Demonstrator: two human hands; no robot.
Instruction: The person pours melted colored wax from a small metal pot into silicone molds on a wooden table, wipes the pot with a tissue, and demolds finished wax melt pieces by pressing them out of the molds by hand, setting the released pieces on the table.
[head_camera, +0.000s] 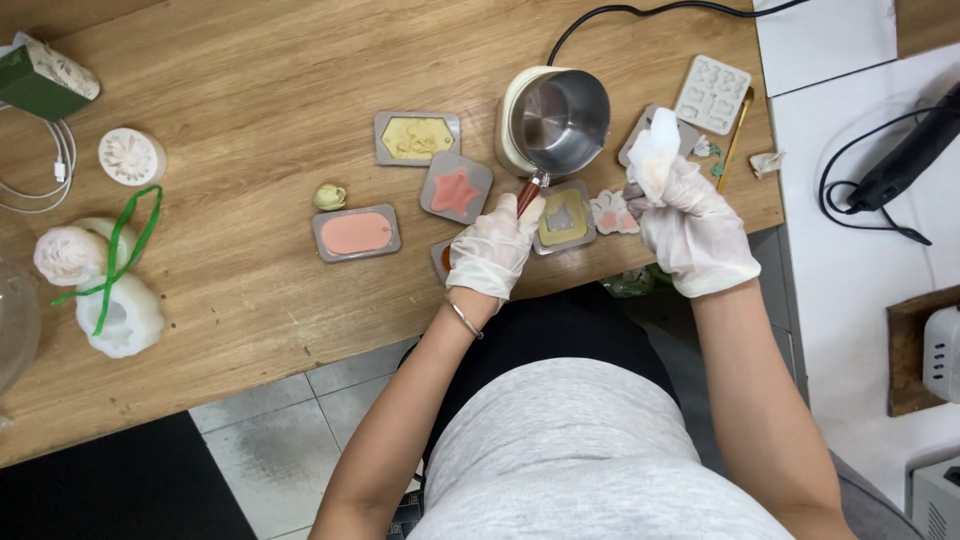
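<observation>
- Wooden surface (250, 90) fills most of the head view, its near edge running above a tiled floor (300, 420); a white panel lies at the far right with a black cable on it.
- Both hands wear pale gloves. The left hand (492, 252) has its fingers clamped round the reddish handle (527, 196) of a small steel pot (560, 115), which tilts so that its empty-looking inside faces the camera; the pot sits against a cream base with a black cord running off the far edge.
- The right hand (695, 225) has its fingers closed on a crumpled white tissue (653, 155), held up just right of the pot and not touching it.
- A white ribbed mould with a green ribbon (120, 290) rests far left, well apart from the hands.
- Grey trays lie near the pot: one with pale yellow filling (417, 137), one with a pink star (457, 188), one with a pink oblong (356, 233), and one with yellowish filling (564, 218) directly beneath the handle.
- A pale flat mould sheet (712, 93) lies at the far right corner.
- A small yellowish flower piece (329, 196) sits left of the star tray.
- My judgement of the risks: the pot is held only by its short handle, so a slack grip could drop it onto the tray beneath and spoil its filling. If the metal is warm, the thin glove and tissue give little protection. The trailing cord could drag the base if snagged.
</observation>
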